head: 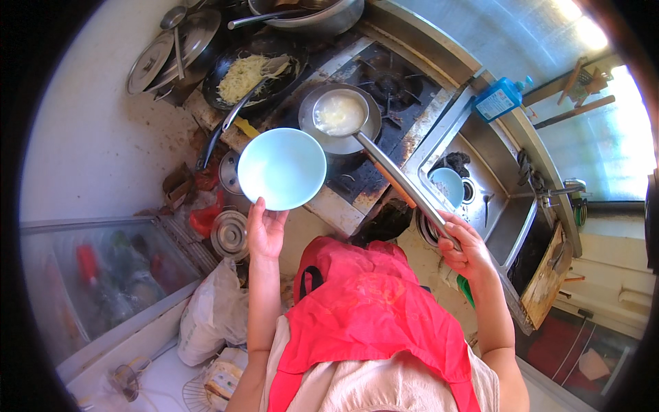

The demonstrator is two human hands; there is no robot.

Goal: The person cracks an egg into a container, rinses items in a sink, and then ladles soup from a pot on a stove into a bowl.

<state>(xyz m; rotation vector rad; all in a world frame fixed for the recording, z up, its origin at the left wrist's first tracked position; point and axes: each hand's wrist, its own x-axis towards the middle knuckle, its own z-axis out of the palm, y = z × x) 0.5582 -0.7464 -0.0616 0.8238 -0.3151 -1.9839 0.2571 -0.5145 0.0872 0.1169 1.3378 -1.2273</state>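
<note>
My left hand (266,226) holds a pale blue bowl (282,169) by its near rim; no food shows in it. My right hand (463,244) grips the long metal handle of a ladle (396,172). The ladle's cup holds cloudy liquid with pale yellow bits (339,114), and it is over a metal pan (373,135) at the stove (355,216). Left of that, a black wok (212,90) holds pale shredded food (241,77) with a spatula (246,103) resting in it.
At the right a steel sink (494,206) holds another blue bowl (447,186); a blue pump bottle (498,99) stands at its back edge. A large metal pot (329,20) and several lids (149,62) are at the back. A glass-topped chest (118,278) is at the left.
</note>
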